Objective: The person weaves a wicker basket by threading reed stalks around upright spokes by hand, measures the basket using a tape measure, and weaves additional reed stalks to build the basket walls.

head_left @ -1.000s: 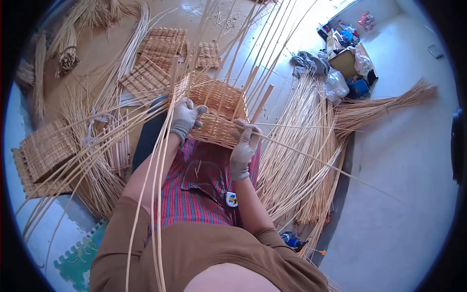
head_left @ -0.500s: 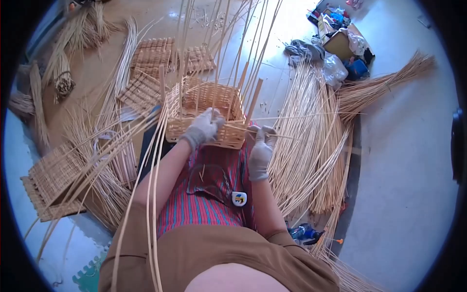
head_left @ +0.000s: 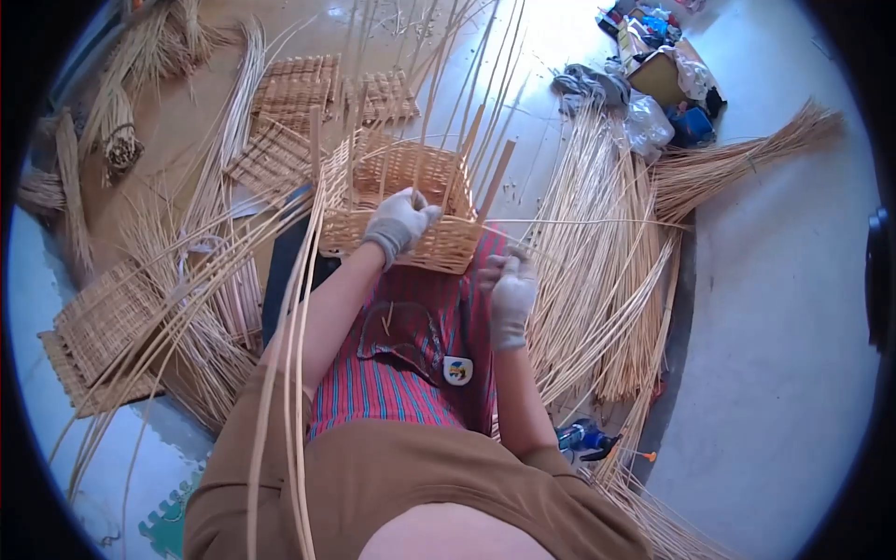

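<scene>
Basket, part-woven, sits at the person's lap, opening up, thin stakes rising from its walls. Left hand, gloved: fingers curled in on the near rim, seemingly round one stake there. Right hand, gloved, apart from the basket, just off its near right corner; fingers half curled and blurred, can't tell if anything is between them. Long strand runs out from that corner, across the strand bundle on the right.

Step looks like weaving the near wall. To do it well: brace the rim close to the stake being passed, pull the strand snug but not so hard the wall bows in, alternate front and behind, press each row down on the one below. Flat corner stake is worth holding straight, since a tight turn could drag it over. Free strand length probably best kept clear of the bundle, could snag.

Labels: white item on the striped cloth has a coloured print, no letters legible. Blue object by the right elbow: no marking readable. No brand made out
</scene>
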`<state>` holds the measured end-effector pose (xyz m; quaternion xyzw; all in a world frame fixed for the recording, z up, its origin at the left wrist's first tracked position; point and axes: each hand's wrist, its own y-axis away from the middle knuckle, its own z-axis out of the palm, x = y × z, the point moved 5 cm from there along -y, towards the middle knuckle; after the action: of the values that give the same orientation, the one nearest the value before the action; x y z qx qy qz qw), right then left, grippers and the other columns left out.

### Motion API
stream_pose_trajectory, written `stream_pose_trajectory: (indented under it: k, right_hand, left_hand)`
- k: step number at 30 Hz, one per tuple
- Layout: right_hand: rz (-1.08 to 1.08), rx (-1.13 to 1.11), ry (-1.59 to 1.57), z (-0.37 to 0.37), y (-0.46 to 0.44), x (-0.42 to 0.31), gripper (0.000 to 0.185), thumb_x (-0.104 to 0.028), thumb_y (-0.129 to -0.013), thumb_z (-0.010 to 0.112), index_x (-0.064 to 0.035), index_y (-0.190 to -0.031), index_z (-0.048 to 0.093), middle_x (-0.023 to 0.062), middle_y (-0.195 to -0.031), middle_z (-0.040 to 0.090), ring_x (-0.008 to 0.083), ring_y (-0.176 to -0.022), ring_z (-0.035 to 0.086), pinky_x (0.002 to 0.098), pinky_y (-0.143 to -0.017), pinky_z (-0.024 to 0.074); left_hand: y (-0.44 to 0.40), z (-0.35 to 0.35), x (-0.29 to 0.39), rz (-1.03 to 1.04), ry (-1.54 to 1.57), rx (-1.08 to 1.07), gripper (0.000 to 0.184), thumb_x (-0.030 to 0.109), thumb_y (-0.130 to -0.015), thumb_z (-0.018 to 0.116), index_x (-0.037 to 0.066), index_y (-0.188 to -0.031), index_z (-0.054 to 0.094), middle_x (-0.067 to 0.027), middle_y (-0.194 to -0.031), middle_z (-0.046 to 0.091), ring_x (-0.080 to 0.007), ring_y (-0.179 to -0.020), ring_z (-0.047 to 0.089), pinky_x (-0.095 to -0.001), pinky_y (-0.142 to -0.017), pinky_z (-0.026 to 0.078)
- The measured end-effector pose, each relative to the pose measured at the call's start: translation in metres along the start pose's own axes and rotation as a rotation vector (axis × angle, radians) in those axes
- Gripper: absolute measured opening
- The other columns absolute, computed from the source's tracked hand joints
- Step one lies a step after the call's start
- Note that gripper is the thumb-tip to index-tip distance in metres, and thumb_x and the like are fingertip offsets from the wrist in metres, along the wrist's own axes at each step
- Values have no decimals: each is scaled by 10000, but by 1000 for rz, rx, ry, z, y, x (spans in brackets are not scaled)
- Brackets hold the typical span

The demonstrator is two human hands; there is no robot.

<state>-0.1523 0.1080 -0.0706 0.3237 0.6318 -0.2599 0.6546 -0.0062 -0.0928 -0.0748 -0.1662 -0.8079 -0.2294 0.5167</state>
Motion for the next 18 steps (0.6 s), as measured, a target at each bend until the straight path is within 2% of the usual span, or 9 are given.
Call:
stream_pose_trajectory:
  k: [1, 3, 6, 8, 9, 13, 15, 16, 18]
  right_hand:
    - [49, -104, 383, 3, 9, 9, 313, -155, -1042, 571, -91, -1344, 517, 111, -1048, 681, 181, -830, 682, 295, -773, 572]
    - [-369, -121, 547, 55, 30, -60, 405, -115, -977, 645, -112, -1371, 553, 114, -1206, 676, 243, -992, 705, 326, -872, 565]
    - [-751, -133, 885, 79, -6, -35, 710, -78, -845, 716, -144, -1500, 451, 114, -1469, 537, 331, -1258, 594, 390, -1005, 511]
    - [-402, -221, 851, 79, -5, -53, 717, -52, -842, 676, -177, -1508, 443, 104, -1456, 552, 311, -1244, 600, 402, -1000, 510]
    - [-319, -245, 765, 80, -2, -60, 725, -49, -842, 675, -141, -1518, 428, 129, -1470, 524, 318, -1289, 557, 397, -1028, 487]
    - [-520, -176, 423, 124, 50, -64, 624, -37, -839, 669, -11, -1433, 479, 237, -1322, 573, 394, -1178, 591, 427, -1024, 479]
    - [-531, -561, 422, 165, 103, -73, 431, -89, -842, 701, -115, -1267, 638, 129, -1174, 664, 305, -969, 670, 401, -878, 547]
    - [-582, -829, 296, 184, 128, -79, 287, -136, -831, 679, -91, -1114, 699, 131, -1110, 699, 315, -1021, 667, 419, -916, 534]
    - [-1107, -804, 160, 206, 171, -107, 400, -138, -778, 680, -136, -1178, 678, 93, -1084, 711, 309, -1055, 650, 430, -1026, 478]
  left_hand:
    - [2, -1, 2, 49, 18, 11, 303, 328, -859, 782, 60, -905, 647, -90, -731, 653, -185, -684, 630, -356, -657, 513]
    - [29, -9, 19, -33, 170, -11, 283, 231, -889, 761, 47, -1056, 626, -85, -791, 655, -154, -655, 629, -309, -581, 521]
    - [79, -34, -3, 343, 596, 287, 321, 99, -942, 708, 45, -1229, 575, -53, -1002, 653, -101, -628, 601, -254, -558, 526]
    - [102, -81, -58, 19, 613, 427, 246, 232, -983, 691, 53, -1144, 637, -21, -932, 673, -89, -618, 609, -246, -581, 533]
    - [118, -110, -76, -104, 295, 504, 240, 281, -998, 670, 73, -1118, 658, -1, -872, 660, -80, -582, 592, -251, -559, 528]
    - [133, -155, -156, 159, 525, 538, 276, 248, -1001, 650, 25, -1162, 643, -66, -993, 689, -135, -741, 655, -262, -657, 553]
    - [148, -152, -150, 263, 558, 521, 305, 236, -1001, 636, -8, -1183, 645, -102, -1017, 699, -174, -784, 675, -277, -690, 569]
    - [154, -152, -146, 318, 578, 512, 319, 230, -1002, 629, -25, -1194, 647, -119, -1028, 704, -193, -805, 686, -285, -706, 577]
    - [160, -161, -141, 381, 583, 485, 334, 223, -1002, 622, -41, -1204, 648, -137, -1040, 709, -213, -826, 696, -292, -723, 586]
